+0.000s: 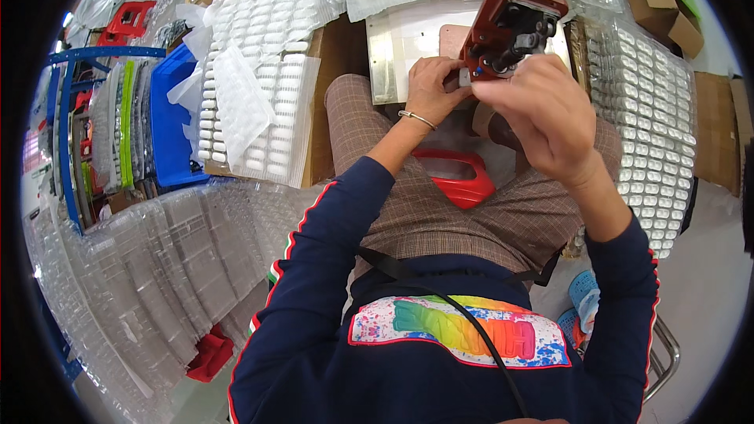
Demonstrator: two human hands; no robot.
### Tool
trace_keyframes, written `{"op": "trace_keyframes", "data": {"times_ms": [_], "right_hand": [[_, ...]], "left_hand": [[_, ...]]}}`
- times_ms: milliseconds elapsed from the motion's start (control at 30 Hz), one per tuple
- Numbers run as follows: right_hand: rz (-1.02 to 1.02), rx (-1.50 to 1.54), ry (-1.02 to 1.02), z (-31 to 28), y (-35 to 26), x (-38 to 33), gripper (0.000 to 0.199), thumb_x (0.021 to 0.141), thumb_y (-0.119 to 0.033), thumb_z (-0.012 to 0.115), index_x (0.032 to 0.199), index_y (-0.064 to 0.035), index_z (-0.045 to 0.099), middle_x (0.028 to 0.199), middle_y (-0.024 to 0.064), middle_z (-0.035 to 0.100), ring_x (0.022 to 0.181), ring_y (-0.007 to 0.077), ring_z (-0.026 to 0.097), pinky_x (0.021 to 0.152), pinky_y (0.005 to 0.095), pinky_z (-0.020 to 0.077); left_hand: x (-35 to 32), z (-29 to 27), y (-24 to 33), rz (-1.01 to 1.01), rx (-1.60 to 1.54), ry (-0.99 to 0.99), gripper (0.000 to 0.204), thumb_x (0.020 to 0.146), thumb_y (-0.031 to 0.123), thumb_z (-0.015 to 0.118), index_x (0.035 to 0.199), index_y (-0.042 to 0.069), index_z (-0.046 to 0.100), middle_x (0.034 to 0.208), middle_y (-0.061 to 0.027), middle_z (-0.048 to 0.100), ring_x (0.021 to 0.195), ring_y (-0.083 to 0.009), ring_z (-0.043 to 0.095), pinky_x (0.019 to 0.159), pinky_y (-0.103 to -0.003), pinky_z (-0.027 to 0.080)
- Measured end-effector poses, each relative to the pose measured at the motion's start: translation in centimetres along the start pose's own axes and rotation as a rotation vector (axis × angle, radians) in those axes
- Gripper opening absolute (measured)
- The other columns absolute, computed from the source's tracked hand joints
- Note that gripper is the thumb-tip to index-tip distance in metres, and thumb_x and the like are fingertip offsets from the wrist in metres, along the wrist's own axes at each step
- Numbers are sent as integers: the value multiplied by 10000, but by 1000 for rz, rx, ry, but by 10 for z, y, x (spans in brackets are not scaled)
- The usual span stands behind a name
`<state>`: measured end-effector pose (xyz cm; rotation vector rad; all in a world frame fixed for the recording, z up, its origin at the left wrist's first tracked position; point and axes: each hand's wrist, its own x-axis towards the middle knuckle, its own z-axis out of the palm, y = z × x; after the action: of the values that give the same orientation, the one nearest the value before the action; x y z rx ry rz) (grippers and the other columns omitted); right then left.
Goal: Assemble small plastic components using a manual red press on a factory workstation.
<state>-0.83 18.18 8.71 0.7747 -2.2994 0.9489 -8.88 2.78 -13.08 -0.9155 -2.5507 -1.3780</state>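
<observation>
A reddish-brown bench press (pixel 491 20) with a dark metal mechanism stands on a pale board (pixel 393 47) in front of me. My left hand (pixel 434 88) reaches to the foot of the press, its fingers bent together at the near edge; whatever they pinch there is hidden. My right hand (pixel 546 114) is raised just right of the press, closer to the camera and a little blurred. Its fingers are curled, and what lies inside them cannot be made out. The right hand covers the lower right part of the press.
Clear trays of small white pieces (pixel 271 16) lie to the left, with more trays (pixel 648 133) at right and behind. A blue bin (pixel 169 122) stands at far left. Stacked empty clear trays (pixel 173 267) fill the lower left. A red stool seat (pixel 458 180) shows between my legs.
</observation>
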Motion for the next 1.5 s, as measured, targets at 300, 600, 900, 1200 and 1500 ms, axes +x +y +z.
{"op": "trace_keyframes", "data": {"times_ms": [300,600,900,1200,1500], "right_hand": [[-184,-251,71,30,20,-16,325,734,-96,693,1058,-122,717,674,-25,490,725,179,514,892,363,463],[620,729,355,-38,8,67,270,1006,-188,543,1159,22,616,730,-13,562,537,31,410,497,184,357],[984,460,521,0,106,59,353,966,-259,614,1187,15,623,780,6,568,617,68,452,586,231,393],[969,84,122,44,82,-128,199,887,-191,684,1005,-33,661,893,76,611,723,144,565,663,304,464],[932,22,-45,76,95,-134,250,803,-81,709,1018,8,616,978,100,538,819,256,602,720,359,487]], "left_hand": [[2,-1,4,-21,12,-2,385,662,255,808,1012,141,695,998,-34,658,976,-258,569,916,-384,397],[2,-9,9,-17,-5,-16,427,652,286,834,1034,155,697,989,-27,656,1000,-270,565,939,-391,388],[2,-10,1,-35,-39,-57,428,657,284,836,1045,165,698,992,-16,655,1017,-264,558,952,-396,381],[-1,-13,14,-8,-90,-28,402,695,195,805,1072,140,676,1026,-48,660,1022,-271,572,938,-400,403],[-22,-24,29,-167,-222,17,319,814,92,739,1120,61,654,1036,-59,673,968,-194,630,854,-306,493]]}}
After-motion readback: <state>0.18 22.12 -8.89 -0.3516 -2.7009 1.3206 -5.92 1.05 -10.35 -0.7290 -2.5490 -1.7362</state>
